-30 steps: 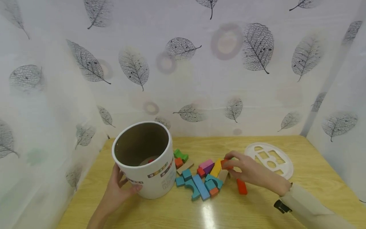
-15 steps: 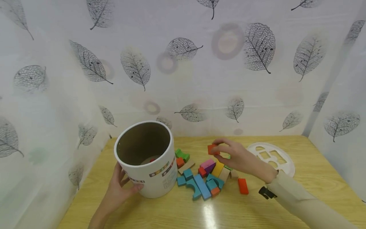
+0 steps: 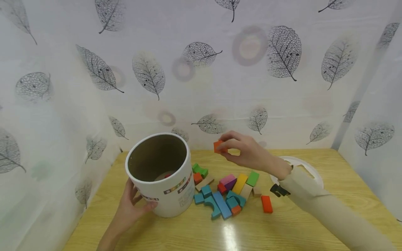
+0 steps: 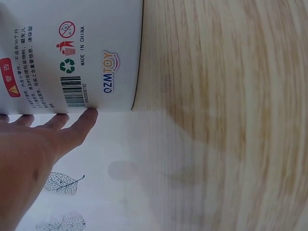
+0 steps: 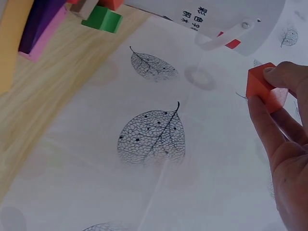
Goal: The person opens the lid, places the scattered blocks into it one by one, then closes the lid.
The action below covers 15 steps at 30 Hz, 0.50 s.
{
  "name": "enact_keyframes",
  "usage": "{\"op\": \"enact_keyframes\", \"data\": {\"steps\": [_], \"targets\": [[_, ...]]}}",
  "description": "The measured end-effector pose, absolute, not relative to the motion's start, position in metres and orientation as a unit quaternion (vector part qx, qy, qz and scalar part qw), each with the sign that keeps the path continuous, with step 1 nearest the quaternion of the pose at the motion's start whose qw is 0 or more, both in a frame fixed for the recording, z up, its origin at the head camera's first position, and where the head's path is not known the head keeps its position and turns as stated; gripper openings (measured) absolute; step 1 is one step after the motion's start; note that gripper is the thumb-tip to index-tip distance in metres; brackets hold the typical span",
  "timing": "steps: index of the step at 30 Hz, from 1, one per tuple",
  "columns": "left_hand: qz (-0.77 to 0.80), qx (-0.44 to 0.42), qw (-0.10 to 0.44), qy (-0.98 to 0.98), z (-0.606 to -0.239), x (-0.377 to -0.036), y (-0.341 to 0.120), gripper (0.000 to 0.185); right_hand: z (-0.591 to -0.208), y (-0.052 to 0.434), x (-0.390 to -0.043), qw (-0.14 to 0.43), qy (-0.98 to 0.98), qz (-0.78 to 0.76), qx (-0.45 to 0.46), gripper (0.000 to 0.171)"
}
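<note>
Tub's barcode label [image 4: 72, 91], left wrist view only

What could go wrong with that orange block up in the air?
The right hand only pinches the orange block by its fingers, so it might slip and land on the pile. It is still beside the tub, not over the opening, so an early drop could miss. The left hand only rests against the tub, which might shift.

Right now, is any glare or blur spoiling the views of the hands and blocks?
Head view: a bright glare patch on the table below the block pile; wide-angle bending at the edges. Right wrist view: orange block sharp. Left wrist view: bucket print legible, tabletop soft.
</note>
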State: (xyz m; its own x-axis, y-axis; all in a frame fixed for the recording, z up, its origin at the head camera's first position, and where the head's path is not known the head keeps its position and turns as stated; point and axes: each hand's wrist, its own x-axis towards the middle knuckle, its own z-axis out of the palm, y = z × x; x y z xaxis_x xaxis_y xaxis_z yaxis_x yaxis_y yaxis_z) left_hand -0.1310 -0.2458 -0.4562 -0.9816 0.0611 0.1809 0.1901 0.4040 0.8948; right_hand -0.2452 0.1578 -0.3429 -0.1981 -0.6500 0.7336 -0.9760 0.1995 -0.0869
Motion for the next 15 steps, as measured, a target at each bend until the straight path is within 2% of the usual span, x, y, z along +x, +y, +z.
{"op": "enact_keyframes", "data": {"steps": [2,5,9,15], "targets": [[-0.546,-0.077,0.061,-0.832,-0.456,-0.130,-0.245,0.123,-0.336,0.152,-0.247,0.277,-0.714,0.287,0.575,0.012],[-0.553,-0.079,0.063,-0.827,-0.455,-0.129,-0.245,0.122,-0.326,0.144,-0.247,0.253,-0.715,0.292,0.583,0.028],[-0.554,-0.080,0.063,-0.826,-0.456,-0.130,-0.245,0.122,-0.318,0.129,-0.249,0.239,-0.707,0.290,0.599,0.034],[-0.558,-0.076,0.059,-0.824,-0.458,-0.133,-0.246,0.121,-0.307,0.104,-0.251,0.216,-0.699,0.282,0.621,0.028]]}}
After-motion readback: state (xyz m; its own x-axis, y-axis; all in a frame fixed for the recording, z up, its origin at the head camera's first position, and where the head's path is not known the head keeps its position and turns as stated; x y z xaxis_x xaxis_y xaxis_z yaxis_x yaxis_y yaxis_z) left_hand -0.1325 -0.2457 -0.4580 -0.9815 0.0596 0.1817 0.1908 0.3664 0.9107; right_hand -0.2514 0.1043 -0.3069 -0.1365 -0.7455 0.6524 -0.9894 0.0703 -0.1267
